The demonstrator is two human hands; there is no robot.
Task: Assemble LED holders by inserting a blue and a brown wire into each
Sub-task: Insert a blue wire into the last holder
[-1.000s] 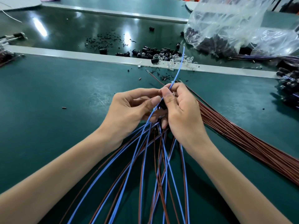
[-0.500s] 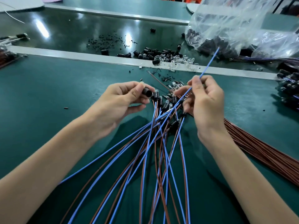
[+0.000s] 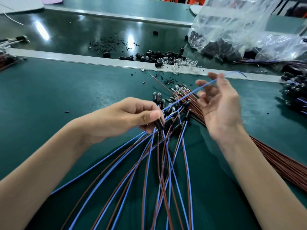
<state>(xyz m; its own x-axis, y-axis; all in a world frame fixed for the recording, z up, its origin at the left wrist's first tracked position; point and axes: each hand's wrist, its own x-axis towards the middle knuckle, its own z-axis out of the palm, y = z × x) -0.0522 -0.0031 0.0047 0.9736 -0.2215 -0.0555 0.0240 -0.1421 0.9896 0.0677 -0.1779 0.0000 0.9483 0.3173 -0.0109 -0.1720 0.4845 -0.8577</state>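
Holder [image 3: 159, 126] half hidden, left hand [image 3: 126, 117]; blue wire [image 3: 204, 85] blurred, right hand [image 3: 221, 107].

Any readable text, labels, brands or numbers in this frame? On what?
None readable in this view.
Clear bags: no print shows.
Black holders, including the one the left hand pinches: no marking visible.
Blue wire in the right hand and brown wires: plain sleeves.
Green mat: plain.
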